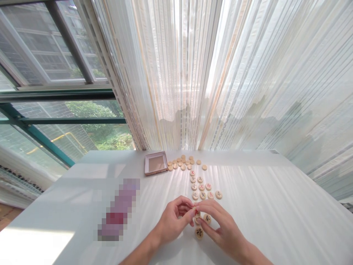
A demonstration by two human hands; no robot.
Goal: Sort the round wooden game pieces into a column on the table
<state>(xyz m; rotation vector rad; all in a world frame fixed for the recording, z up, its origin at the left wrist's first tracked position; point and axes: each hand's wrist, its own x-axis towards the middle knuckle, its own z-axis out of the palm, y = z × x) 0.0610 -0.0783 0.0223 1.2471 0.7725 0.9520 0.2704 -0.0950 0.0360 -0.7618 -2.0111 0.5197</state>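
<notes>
Both my hands meet low in the middle of the white table (261, 206). My left hand (172, 221) and my right hand (220, 226) pinch together on one round wooden chess piece (196, 212) with a red character. Under and beside the fingers lie more discs, one with a black character (199, 232) nearest me and another (207, 218) by my right fingers. Further away, several face-up pieces (202, 187) form a triangle of rows.
A shallow square box (156, 163) lies open at the table's far side, with a cluster of face-down discs (185, 162) to its right. A blurred purple-red object (118, 211) lies on the left. Sheer curtains and a window stand behind the table.
</notes>
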